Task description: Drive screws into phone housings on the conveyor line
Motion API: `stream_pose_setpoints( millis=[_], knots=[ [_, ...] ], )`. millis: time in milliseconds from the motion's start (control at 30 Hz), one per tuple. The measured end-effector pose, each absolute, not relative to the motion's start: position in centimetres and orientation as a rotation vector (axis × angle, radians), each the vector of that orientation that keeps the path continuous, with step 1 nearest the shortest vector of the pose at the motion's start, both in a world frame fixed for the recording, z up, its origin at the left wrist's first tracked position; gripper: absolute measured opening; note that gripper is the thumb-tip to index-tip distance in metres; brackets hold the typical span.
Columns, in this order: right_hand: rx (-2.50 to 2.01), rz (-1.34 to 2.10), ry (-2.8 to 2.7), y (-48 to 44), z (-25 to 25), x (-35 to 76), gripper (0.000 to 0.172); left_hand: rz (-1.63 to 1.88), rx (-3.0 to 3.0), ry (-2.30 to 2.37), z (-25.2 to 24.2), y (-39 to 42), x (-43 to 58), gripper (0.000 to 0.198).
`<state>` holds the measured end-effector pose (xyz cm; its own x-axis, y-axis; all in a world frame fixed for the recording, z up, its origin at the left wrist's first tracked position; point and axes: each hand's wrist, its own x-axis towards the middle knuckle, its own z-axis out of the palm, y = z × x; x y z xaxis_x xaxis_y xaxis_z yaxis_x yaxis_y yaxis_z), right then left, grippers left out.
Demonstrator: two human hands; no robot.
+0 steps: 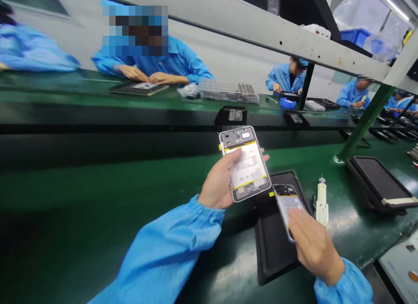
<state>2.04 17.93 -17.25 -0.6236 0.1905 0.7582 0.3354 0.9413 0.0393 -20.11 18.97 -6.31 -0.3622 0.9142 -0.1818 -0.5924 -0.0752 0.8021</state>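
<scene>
My left hand (215, 184) is closed around an open phone (251, 164), thumb on top and fingertips showing past its far edge. The phone's back is off, baring a white battery with yellow strips. Lower right, my right hand (315, 245) is closed over the lower part of a second open phone (288, 200), which has a yellow tab at its upper left corner. Its thumb is hidden from view. Beneath that phone is a black tray (274, 251); whether the phone touches it I cannot tell.
A pale electric screwdriver (321, 204) is right of the tray. Stacked black trays (382, 182) lie farther right, beyond a green post (367, 121). Across the bench, co-workers in blue sit by clear plastic trays (227, 91). A white beam (261, 32) crosses overhead.
</scene>
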Motion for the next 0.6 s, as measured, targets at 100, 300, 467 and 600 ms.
stream_pose_setpoints(
  millis=[100,300,467,600],
  knots=[
    [-0.561,-0.041,-2.467,17.9,-17.5,0.5,0.026,1.734,0.412,0.981,-5.9,18.5,-20.8,0.032],
    [-0.973,0.449,-2.120,18.4,-14.4,7.0,0.038,1.651,0.625,0.938,-8.3,18.9,-19.0,0.032],
    [-1.092,0.926,-1.682,17.2,-12.1,6.0,0.069,1.195,1.098,1.017,-11.5,16.7,-12.8,0.033],
    [-1.066,0.776,-1.537,15.2,-12.6,2.0,0.075,1.093,1.632,1.216,-14.5,13.0,-9.8,0.022]
  ],
)
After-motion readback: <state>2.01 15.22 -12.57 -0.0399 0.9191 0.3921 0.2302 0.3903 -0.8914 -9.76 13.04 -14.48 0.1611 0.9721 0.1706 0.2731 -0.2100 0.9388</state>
